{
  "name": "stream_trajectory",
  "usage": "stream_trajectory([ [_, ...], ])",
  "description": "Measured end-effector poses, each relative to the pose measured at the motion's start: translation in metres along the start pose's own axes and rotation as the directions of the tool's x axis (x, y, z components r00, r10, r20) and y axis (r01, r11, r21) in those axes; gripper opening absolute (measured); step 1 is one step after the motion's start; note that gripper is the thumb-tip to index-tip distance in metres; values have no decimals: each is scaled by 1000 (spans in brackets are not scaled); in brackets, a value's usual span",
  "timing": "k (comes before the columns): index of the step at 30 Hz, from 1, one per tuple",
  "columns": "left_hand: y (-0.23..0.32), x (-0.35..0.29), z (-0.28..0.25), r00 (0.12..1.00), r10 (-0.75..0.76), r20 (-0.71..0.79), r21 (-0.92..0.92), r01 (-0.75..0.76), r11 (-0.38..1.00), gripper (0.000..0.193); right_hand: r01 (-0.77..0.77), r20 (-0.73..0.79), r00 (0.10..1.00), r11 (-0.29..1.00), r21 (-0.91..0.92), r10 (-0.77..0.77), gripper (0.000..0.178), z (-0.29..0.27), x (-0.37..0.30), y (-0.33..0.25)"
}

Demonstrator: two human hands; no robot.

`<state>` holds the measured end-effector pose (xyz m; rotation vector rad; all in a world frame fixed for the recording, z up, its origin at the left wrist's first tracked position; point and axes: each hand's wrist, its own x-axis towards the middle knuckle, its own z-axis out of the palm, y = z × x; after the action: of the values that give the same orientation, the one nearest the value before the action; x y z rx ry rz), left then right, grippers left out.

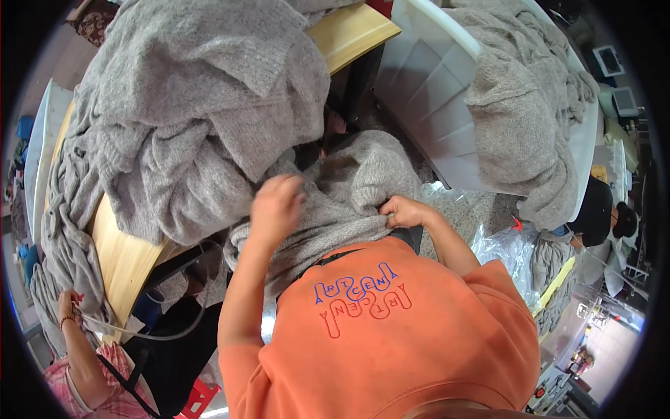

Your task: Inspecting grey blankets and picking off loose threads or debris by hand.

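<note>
A grey knitted garment lies bunched across my lap, its folds rolled up against my orange top. My right hand is closed on the knit near the right end of a thick fold, thumb and fingers pinching it. Over the left part of the same garment is my left hand, fingers curled and smeared by motion. Whether it grips the fabric I cannot tell. Right beside it hangs a large heap of similar grey knitwear, draped over the edge of a wooden table.
A white plastic bin at the upper right holds more grey knitwear, some hanging over its side. Clear plastic wrapping lies to my right. One person's hand touches knitwear at the lower left; another person in black is far right.
</note>
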<state>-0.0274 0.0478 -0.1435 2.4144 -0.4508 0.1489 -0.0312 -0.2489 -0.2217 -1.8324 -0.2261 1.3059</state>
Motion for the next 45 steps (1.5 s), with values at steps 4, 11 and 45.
stream_trajectory([
  [4,-47,12,79,883,-154,444,372,-25,928,40,10,-28,1000,999,40,-9,13,4,-12,-7],
  [11,-40,-7,37,845,-348,405,-47,400,915,28,219,-250,958,924,313,-142,22,9,-5,42],
  [45,13,-22,33,805,-350,478,-821,552,148,5,763,-162,421,445,-469,-893,26,31,7,-130],
])
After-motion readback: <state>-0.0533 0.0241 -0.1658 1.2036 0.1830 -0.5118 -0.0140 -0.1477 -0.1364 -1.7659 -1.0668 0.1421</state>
